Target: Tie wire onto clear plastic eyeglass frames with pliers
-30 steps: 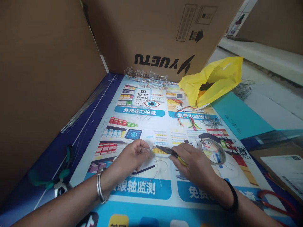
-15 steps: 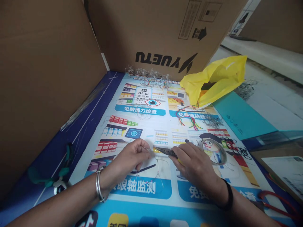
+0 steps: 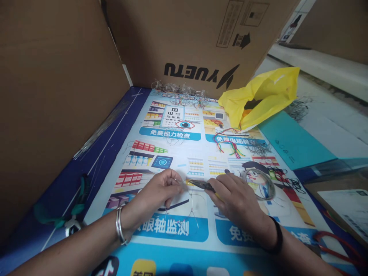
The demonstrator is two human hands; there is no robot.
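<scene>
1. the left hand [image 3: 161, 188] is pinching a thin wire [image 3: 178, 180] between thumb and forefinger, and its other fingers are curling in underneath.
2. the right hand [image 3: 234, 195] is wrapping itself around the pliers [image 3: 201, 184], and the tool's narrow nose is pointing across at the left hand.
3. compared with a second ago, the pliers are sitting slightly rolled in the grip: less of the yellow handle is showing now. over the last half second, both hands are keeping almost the same place, so the change is amounting to very little.
4. from where i'm standing, i'm reading that as close, steady work, with the pliers bearing on the wire beside the pinch. whether the nose is really biting the wire, i'm not managing to tell.
5. the wire is resting in the left hand's pinch, over a printed sheet [image 3: 161, 253] that is covering part of the tabletop [image 3: 133, 119]. a loop of fine wire [image 3: 191, 211] is showing just below the hands; i'm not making out whether it is joining the pinched piece.
6. what is looking like a roll of clear tape [image 3: 272, 191] is lying near the right wrist, and some coloured cords [image 3: 235, 150] are trailing farther off, near a yellow bag [image 3: 276, 84].
</scene>
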